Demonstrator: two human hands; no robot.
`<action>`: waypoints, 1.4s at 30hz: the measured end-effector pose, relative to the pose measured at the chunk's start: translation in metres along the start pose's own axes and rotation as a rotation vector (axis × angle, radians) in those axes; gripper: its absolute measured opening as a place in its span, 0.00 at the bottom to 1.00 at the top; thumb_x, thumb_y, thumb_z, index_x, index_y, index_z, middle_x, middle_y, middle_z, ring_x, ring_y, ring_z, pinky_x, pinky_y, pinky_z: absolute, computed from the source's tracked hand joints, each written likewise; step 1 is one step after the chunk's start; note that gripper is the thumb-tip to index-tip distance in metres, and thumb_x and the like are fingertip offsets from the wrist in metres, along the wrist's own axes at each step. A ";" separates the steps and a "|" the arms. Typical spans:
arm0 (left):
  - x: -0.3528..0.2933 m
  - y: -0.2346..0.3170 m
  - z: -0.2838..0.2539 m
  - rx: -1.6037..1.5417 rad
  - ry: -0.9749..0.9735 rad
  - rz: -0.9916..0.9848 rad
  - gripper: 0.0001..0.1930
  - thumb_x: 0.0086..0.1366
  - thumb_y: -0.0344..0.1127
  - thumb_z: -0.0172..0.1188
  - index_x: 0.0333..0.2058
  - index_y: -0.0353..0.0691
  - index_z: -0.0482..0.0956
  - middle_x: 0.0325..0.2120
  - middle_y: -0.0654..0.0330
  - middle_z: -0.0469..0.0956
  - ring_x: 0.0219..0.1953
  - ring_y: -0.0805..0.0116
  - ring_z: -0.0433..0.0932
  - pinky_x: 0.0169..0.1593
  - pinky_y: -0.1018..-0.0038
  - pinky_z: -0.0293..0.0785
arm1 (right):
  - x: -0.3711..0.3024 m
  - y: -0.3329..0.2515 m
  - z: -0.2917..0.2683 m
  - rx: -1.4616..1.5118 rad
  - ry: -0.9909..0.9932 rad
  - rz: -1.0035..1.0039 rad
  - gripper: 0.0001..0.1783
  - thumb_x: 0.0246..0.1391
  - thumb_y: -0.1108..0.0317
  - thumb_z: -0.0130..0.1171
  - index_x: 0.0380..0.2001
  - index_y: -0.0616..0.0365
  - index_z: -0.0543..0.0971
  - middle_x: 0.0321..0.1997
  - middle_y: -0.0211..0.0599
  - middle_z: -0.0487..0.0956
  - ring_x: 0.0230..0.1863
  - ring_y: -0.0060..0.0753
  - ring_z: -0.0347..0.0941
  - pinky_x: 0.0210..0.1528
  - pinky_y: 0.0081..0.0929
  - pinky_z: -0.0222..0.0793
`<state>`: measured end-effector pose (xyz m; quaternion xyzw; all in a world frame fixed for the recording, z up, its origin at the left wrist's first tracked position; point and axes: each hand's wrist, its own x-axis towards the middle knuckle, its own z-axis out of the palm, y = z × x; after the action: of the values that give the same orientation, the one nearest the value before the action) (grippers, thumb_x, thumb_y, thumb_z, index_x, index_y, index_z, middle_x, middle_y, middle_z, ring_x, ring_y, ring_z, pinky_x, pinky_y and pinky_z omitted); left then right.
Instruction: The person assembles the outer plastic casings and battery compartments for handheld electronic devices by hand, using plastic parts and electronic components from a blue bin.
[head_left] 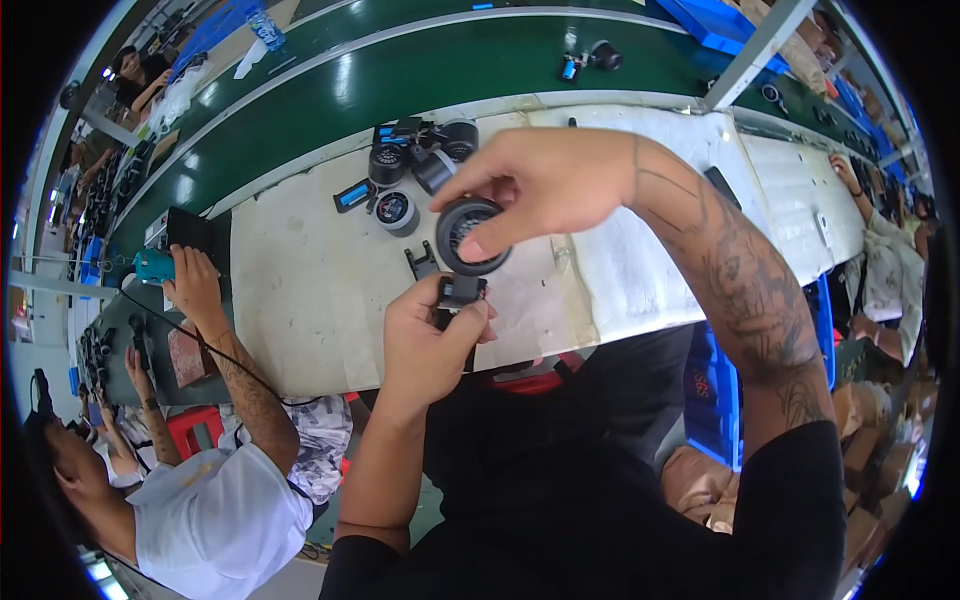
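My right hand (570, 182) grips a round black part with a grille-like face (468, 222), its thumb resting across that face. Just below it, my left hand (420, 345) pinches a small black plastic piece (462, 290) between thumb and fingers. The two parts are close together; I cannot tell whether they touch. A black forked bracket (422, 261) lies on the white worktop, beyond my left hand. Farther back is a cluster of black and grey cylindrical units, including one with a round open-looking top (395, 212) and a dark one (388, 163). Among them is a blue-and-black piece (353, 196).
The pale-covered worktop (310, 300) borders a green conveyor belt (400, 75), which carries another cylindrical unit (605, 55). At left, a co-worker's hand (195, 285) holds a teal power tool (153, 266) with a black cord. A blue crate (712, 390) stands beside me at right.
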<state>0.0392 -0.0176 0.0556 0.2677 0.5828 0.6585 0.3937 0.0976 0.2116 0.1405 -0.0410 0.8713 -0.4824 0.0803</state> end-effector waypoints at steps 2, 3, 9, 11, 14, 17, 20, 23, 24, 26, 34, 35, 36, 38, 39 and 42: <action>-0.001 -0.004 -0.002 -0.012 0.000 0.006 0.06 0.64 0.23 0.57 0.39 0.28 0.79 0.29 0.56 0.81 0.27 0.71 0.81 0.34 0.74 0.80 | 0.008 -0.022 -0.008 -0.126 -0.120 0.153 0.33 0.57 0.54 0.70 0.57 0.70 0.78 0.41 0.42 0.85 0.40 0.29 0.78 0.46 0.26 0.74; -0.001 -0.005 -0.003 -0.030 0.002 0.021 0.06 0.64 0.23 0.57 0.39 0.28 0.78 0.30 0.57 0.81 0.28 0.72 0.81 0.36 0.74 0.80 | 0.011 -0.014 -0.007 -0.079 -0.116 0.094 0.33 0.57 0.52 0.70 0.55 0.69 0.79 0.38 0.40 0.85 0.37 0.28 0.77 0.44 0.26 0.73; 0.003 -0.026 -0.004 -0.144 -0.028 0.005 0.17 0.77 0.43 0.53 0.39 0.31 0.77 0.28 0.57 0.80 0.27 0.70 0.79 0.34 0.74 0.75 | 0.006 0.035 0.019 0.030 0.097 0.150 0.37 0.58 0.45 0.68 0.56 0.68 0.79 0.39 0.40 0.85 0.40 0.27 0.78 0.46 0.25 0.74; -0.002 -0.044 -0.016 -0.189 0.014 -0.023 0.15 0.76 0.41 0.53 0.41 0.32 0.77 0.32 0.56 0.80 0.33 0.68 0.80 0.40 0.71 0.76 | -0.016 0.053 0.031 0.262 0.269 0.190 0.37 0.63 0.45 0.63 0.62 0.67 0.74 0.43 0.41 0.84 0.47 0.28 0.79 0.49 0.27 0.75; -0.032 -0.072 -0.050 -0.394 0.170 -0.103 0.18 0.76 0.44 0.55 0.51 0.32 0.74 0.44 0.53 0.80 0.50 0.56 0.80 0.58 0.56 0.74 | -0.069 0.103 0.020 0.093 0.693 0.242 0.22 0.65 0.57 0.63 0.53 0.62 0.81 0.42 0.42 0.86 0.45 0.31 0.82 0.46 0.29 0.77; -0.062 -0.090 -0.075 -0.488 0.182 -0.144 0.19 0.75 0.44 0.56 0.53 0.32 0.73 0.47 0.52 0.78 0.55 0.54 0.77 0.62 0.50 0.70 | -0.161 0.164 -0.018 -0.502 1.087 0.538 0.11 0.57 0.65 0.66 0.42 0.56 0.86 0.38 0.41 0.87 0.36 0.35 0.83 0.42 0.29 0.78; -0.074 -0.090 -0.081 -0.512 0.180 -0.195 0.18 0.74 0.41 0.58 0.53 0.31 0.74 0.46 0.53 0.79 0.54 0.57 0.77 0.62 0.54 0.71 | -0.249 0.228 -0.056 -0.650 1.198 0.929 0.23 0.49 0.56 0.71 0.46 0.56 0.84 0.42 0.45 0.86 0.45 0.45 0.83 0.51 0.36 0.78; -0.076 -0.093 -0.086 -0.344 0.190 -0.198 0.17 0.74 0.41 0.58 0.51 0.32 0.77 0.46 0.58 0.79 0.51 0.65 0.77 0.59 0.63 0.72 | -0.275 0.250 -0.074 -0.567 0.857 1.082 0.33 0.43 0.54 0.71 0.53 0.57 0.81 0.51 0.49 0.84 0.55 0.50 0.80 0.60 0.38 0.74; -0.068 -0.090 -0.082 -0.310 0.158 -0.188 0.17 0.74 0.43 0.57 0.51 0.34 0.77 0.47 0.60 0.79 0.50 0.67 0.76 0.57 0.65 0.71 | -0.276 0.260 -0.079 -0.659 0.753 1.072 0.33 0.42 0.58 0.71 0.54 0.56 0.81 0.50 0.49 0.84 0.54 0.51 0.80 0.60 0.39 0.74; -0.058 -0.077 -0.068 -0.346 0.219 -0.246 0.17 0.74 0.43 0.57 0.52 0.35 0.77 0.44 0.64 0.80 0.46 0.72 0.76 0.51 0.69 0.72 | -0.253 0.255 -0.088 -0.774 0.661 1.063 0.34 0.40 0.63 0.70 0.55 0.56 0.80 0.51 0.50 0.83 0.54 0.53 0.79 0.60 0.40 0.74; -0.017 -0.050 -0.058 -0.506 0.260 -0.326 0.20 0.74 0.45 0.56 0.53 0.32 0.79 0.47 0.54 0.84 0.30 0.78 0.77 0.33 0.81 0.73 | -0.135 0.175 0.043 -0.980 0.221 -0.224 0.14 0.54 0.71 0.58 0.45 0.56 0.83 0.51 0.35 0.84 0.53 0.42 0.79 0.54 0.39 0.74; -0.017 -0.048 -0.057 -0.539 0.290 -0.328 0.20 0.75 0.45 0.55 0.53 0.33 0.79 0.47 0.54 0.84 0.31 0.77 0.78 0.34 0.80 0.75 | -0.136 0.171 0.050 -0.989 0.249 -0.205 0.14 0.52 0.69 0.60 0.44 0.56 0.83 0.52 0.36 0.83 0.53 0.42 0.79 0.54 0.39 0.75; -0.018 -0.049 -0.061 -0.544 0.270 -0.302 0.21 0.75 0.45 0.55 0.54 0.33 0.79 0.47 0.54 0.84 0.31 0.76 0.79 0.37 0.78 0.78 | -0.136 0.165 0.055 -0.998 0.278 -0.185 0.15 0.51 0.68 0.63 0.43 0.56 0.83 0.53 0.37 0.83 0.54 0.43 0.79 0.54 0.39 0.76; -0.018 -0.045 -0.060 -0.555 0.316 -0.293 0.20 0.75 0.45 0.55 0.54 0.33 0.78 0.47 0.54 0.84 0.31 0.76 0.79 0.37 0.78 0.78 | -0.133 0.149 0.057 -0.960 0.392 -0.117 0.15 0.48 0.66 0.65 0.41 0.56 0.83 0.55 0.38 0.82 0.53 0.43 0.78 0.52 0.38 0.76; -0.017 -0.043 -0.059 -0.567 0.356 -0.283 0.20 0.75 0.45 0.55 0.54 0.34 0.78 0.47 0.55 0.84 0.32 0.75 0.79 0.38 0.78 0.77 | -0.129 0.144 0.062 -0.922 0.506 -0.043 0.16 0.45 0.64 0.67 0.39 0.56 0.83 0.56 0.38 0.81 0.51 0.43 0.78 0.49 0.37 0.76; -0.002 -0.047 -0.046 -0.577 0.351 -0.256 0.20 0.75 0.45 0.55 0.55 0.35 0.78 0.47 0.55 0.83 0.33 0.74 0.80 0.40 0.77 0.78 | -0.103 0.133 0.083 -0.863 0.960 0.399 0.19 0.47 0.60 0.70 0.44 0.53 0.86 0.51 0.42 0.82 0.47 0.47 0.79 0.45 0.41 0.78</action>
<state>0.0127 -0.0442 0.0012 -0.0468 0.4603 0.7774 0.4262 0.2147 0.2284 -0.0053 0.3110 0.9159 -0.0318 -0.2518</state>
